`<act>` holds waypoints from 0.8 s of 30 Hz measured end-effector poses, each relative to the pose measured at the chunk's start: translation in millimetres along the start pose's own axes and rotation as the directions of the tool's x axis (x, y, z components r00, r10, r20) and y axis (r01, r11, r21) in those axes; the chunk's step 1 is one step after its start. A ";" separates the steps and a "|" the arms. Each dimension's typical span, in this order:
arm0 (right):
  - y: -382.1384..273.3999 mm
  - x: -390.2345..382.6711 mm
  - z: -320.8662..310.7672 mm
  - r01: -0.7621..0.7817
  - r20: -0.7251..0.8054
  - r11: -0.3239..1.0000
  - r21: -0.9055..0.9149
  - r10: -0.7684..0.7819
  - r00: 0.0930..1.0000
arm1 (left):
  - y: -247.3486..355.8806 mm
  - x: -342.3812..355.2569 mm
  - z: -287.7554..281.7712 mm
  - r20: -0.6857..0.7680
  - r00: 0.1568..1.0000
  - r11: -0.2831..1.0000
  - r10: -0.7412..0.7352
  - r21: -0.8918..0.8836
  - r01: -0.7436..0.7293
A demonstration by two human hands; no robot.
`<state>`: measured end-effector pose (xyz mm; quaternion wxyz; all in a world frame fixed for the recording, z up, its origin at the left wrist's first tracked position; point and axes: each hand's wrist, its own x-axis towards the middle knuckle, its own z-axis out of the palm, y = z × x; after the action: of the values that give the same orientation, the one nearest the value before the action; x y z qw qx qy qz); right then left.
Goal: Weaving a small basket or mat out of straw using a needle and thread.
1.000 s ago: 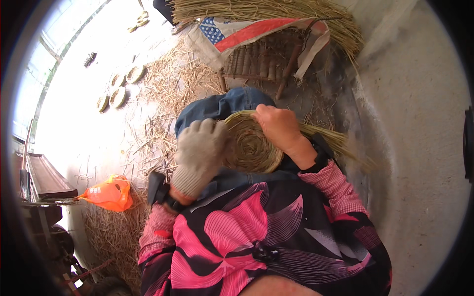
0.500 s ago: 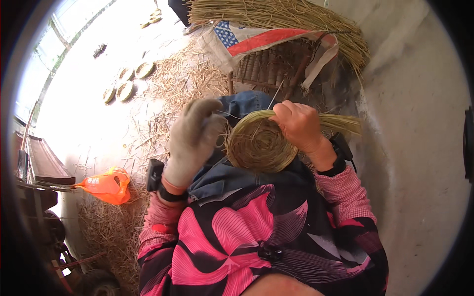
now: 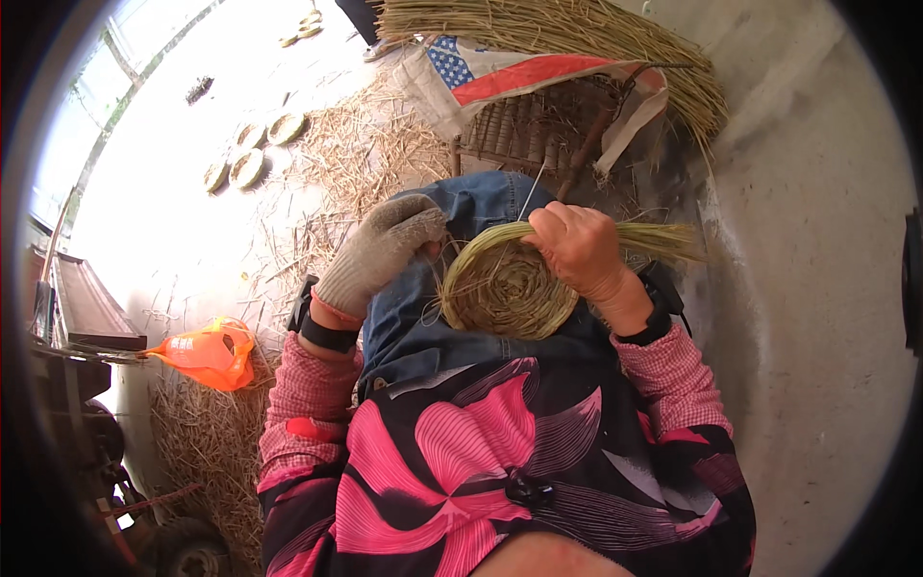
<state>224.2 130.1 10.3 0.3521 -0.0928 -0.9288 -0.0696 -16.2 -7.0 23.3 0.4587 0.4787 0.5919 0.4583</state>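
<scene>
A round coiled straw basket (image 3: 510,288) rests tilted on my lap, its hollow side toward me. My bare right hand (image 3: 585,252) is closed on its upper right rim, where a bundle of loose straw (image 3: 663,240) sticks out to the right. My left hand (image 3: 392,245), in a pale knitted glove, is closed at the basket's left edge; a thin pale cord (image 3: 432,308) loops down beside it. The fingertips are partly hidden, but they seem to pinch this cord. A slim pale rod (image 3: 531,197) stands up behind the rim, next to my right hand.
Beyond my knees, a low wooden chair (image 3: 514,135) carries a striped cloth sack (image 3: 538,77) and a large straw bundle (image 3: 577,34). Several shallow baskets (image 3: 248,168) lie on the floor at left. An orange plastic bag (image 3: 207,356) and a wheeled machine (image 3: 106,433) are nearer, among straw scraps.
My left hand, blurred and raised half a second ago, has come down and closed beside the basket's left edge. A cord loop now hangs there. My right hand keeps its hold on the rim.
</scene>
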 end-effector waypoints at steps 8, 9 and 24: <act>-0.2 1.9 2.5 0.005 0.004 1.000 0.008 -0.005 1.000 | -18.7 -4.8 10.7 -0.060 0.947 0.945 0.317 0.112 -0.309; -0.3 1.8 2.4 0.004 0.004 1.000 0.006 -0.004 1.000 | -19.7 -5.3 8.1 0.054 0.939 0.918 0.340 0.196 -0.344; -8.4 11.4 17.1 -0.074 0.136 0.997 0.027 0.070 0.988 | 20.4 -19.7 58.8 0.115 0.878 0.445 0.465 0.827 -0.344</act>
<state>203.0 126.7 4.7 0.2922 -0.1252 -0.9474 -0.0357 46.9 -17.8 36.0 0.0166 0.7328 0.6323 0.2508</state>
